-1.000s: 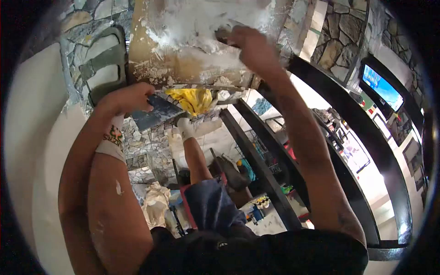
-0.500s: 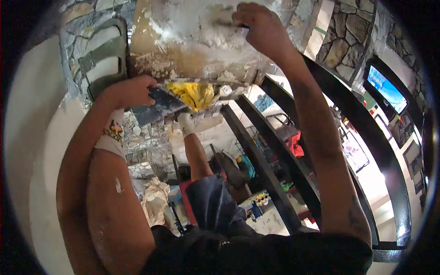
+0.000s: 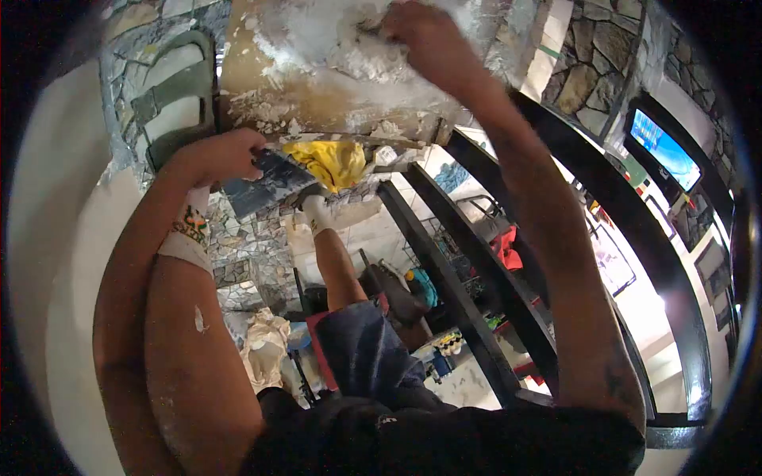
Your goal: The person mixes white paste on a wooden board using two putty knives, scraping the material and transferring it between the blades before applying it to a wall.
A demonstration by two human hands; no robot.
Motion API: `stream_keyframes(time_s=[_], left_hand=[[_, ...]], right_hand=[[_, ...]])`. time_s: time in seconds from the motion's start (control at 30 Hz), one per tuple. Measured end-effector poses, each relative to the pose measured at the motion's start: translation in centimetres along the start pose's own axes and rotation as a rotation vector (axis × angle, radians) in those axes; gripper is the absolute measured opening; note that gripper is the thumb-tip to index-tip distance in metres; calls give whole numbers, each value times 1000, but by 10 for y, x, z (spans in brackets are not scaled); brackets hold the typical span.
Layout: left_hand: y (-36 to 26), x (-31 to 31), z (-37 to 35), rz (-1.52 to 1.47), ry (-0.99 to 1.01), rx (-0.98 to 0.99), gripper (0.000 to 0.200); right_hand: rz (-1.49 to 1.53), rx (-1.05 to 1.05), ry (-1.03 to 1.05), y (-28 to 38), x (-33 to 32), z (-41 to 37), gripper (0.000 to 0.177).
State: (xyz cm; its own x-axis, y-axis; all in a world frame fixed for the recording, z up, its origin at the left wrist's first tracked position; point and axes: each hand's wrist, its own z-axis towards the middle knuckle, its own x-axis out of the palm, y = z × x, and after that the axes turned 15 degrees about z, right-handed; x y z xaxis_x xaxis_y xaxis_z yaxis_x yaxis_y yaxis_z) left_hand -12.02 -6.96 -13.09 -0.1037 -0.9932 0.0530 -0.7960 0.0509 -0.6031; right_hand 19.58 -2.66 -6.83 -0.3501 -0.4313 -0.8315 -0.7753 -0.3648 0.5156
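My right hand is closed around a small flat scraper-like tool, blurred, its exact kind not clear. The tool sits in heaped white powdery paste, which is spread over a tan board. My left hand is at the left, nearer to me, with its fingers curled at the upper corner of a dark flat panel. A crumpled yellow bag lies beside that panel, against the board's near edge.
Black stair beams run down on the right, with gaps to a cluttered floor below. A lit screen hangs at the far right. Crumpled brown paper lies below. A dark green chair back stands at the left.
My right hand has moved slightly left and up with the tool across the paste. My left hand stays at the dark panel's corner; the whole view has shifted a little.
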Motion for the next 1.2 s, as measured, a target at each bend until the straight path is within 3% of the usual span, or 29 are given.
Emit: stream_keyframes(time_s=[0.13, 0.23, 0.33, 0.47, 0.57, 0.6, 0.73, 0.83, 0.87, 0.9, 0.97, 1.07, 1.17, 1.2], left_hand=[[-29, -24, -22, -20, 47, -62, 42], [-8, -13, -4, 1, 42, 68, 45], [-10, -16, -16, 33, -38, 75, 44], [-7, -10, -4, 32, 40, -9, 46], [-5, -10, -4, -22, 65, -39, 47], [-9, -13, -9, -17, 52, 0, 48], [-2, -10, -4, 87, -21, 95, 48], [-10, -12, -8, 32, 24, 0, 49], [-10, -10, -9, 28, 10, 11, 49], [-8, -11, -10, 29, -12, 20, 48], [0, -12, -8, 50, -43, 55, 47], [2, -8, -1, 114, -41, 97, 46], [-4, -6, -7, 100, -48, 46, 46], [-1, -7, -6, 75, -42, 54, 45]], right_hand=[[-11, -65, 67, -11, 2, 3, 40], [49, 121, 104, 4, -13, 11, 41], [-23, 64, 125, 8, 4, 2, 45], [185, 297, 210, 2, -24, 16, 43], [191, 213, 5, 0, 8, 21, 45], [40, 180, 63, 1, 15, 14, 45], [137, 234, 157, -7, -13, 11, 43], [174, 214, -54, 0, -7, 31, 40], [138, 162, -26, 1, 8, 26, 35], [63, -18, -145, 1, 23, 10, 32], [71, -46, -69, 0, 15, -2, 28], [167, 301, 224, 5, -20, 27, 27], [208, 304, 98, 18, 6, 37, 29], [-5, 8, 28, 18, 14, 21, 37]])
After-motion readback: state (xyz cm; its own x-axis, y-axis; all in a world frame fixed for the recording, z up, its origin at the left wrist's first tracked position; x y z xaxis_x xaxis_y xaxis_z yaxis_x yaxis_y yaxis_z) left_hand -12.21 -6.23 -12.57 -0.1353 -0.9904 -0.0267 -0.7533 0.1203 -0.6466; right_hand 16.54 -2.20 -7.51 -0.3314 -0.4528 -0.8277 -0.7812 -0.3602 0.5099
